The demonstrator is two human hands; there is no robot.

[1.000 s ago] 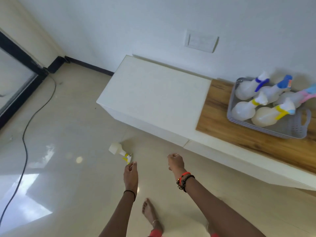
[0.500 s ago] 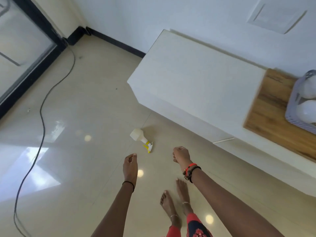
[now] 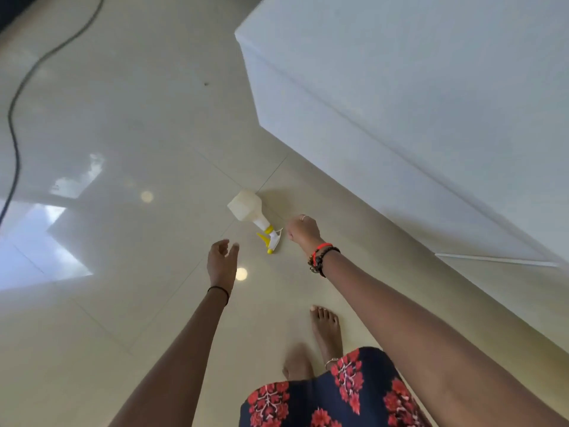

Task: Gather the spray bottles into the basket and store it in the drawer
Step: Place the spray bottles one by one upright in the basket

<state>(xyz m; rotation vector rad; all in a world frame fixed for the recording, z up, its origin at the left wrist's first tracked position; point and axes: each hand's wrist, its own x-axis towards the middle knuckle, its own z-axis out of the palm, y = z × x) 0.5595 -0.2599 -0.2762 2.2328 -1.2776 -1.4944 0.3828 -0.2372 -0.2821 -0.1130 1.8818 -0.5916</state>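
- Spray bottle (image 3: 253,214) lies on its side on floor (image 3: 123,134), long axis diagonal, nozzle toward the person.
- Right hand (image 3: 303,231), loosely curled and empty, is just beside the nozzle; nearer.
- Left hand (image 3: 221,262) is spread, empty, farther off.

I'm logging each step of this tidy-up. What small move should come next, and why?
Probably lower the right hand onto the spray bottle and close around its neck. The bottle lies on its side on the floor, its yellow trigger end nearest that hand, and both hands are empty; the left hand is open, a little farther off.
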